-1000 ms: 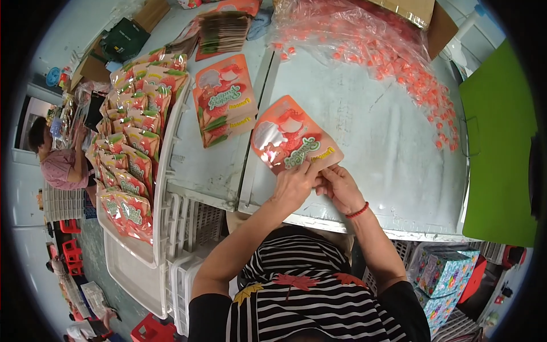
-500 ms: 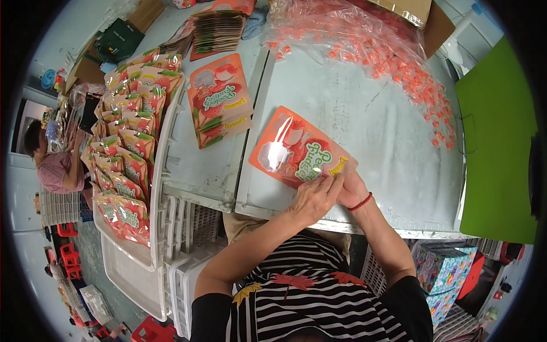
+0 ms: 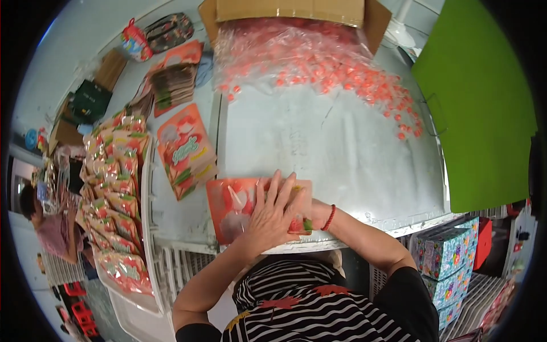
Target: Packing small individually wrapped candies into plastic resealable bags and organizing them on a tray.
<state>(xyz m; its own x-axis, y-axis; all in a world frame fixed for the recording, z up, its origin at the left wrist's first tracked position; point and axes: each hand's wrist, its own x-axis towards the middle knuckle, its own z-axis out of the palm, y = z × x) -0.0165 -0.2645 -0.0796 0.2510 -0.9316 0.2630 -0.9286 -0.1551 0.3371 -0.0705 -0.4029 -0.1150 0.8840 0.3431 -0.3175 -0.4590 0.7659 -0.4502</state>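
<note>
A flat orange-red printed pouch [image 3: 219, 199] lies at the table's front edge, close to my body. My left hand [image 3: 273, 214] rests on its upper face, with fingers stretched out and spread. At the pouch's right end is my right hand [image 3: 320, 214], a red bead bracelet on its wrist. Its fingers are hidden by the pouch and my left hand. Left of these, a small overlapping stack of similar flat pouches [image 3: 183, 145] lies on the table. Farther back, loose small red-orange wrapped pieces [image 3: 364, 85] spill from a clear plastic bag [image 3: 256, 51].
A cardboard box [image 3: 290, 8] stands behind the bag. On the left, a white crate [image 3: 149, 228] bears rows of filled pouches [image 3: 122, 176]. More bundled pouches [image 3: 174, 85] lie at the back left. A green panel [image 3: 478, 114] rises on the right. Another person [image 3: 57, 228] is at far left.
The pouch has come nearer to me and turned more level. My left hand has gone from pinching its end to lying spread on it. The whole view has shifted.
</note>
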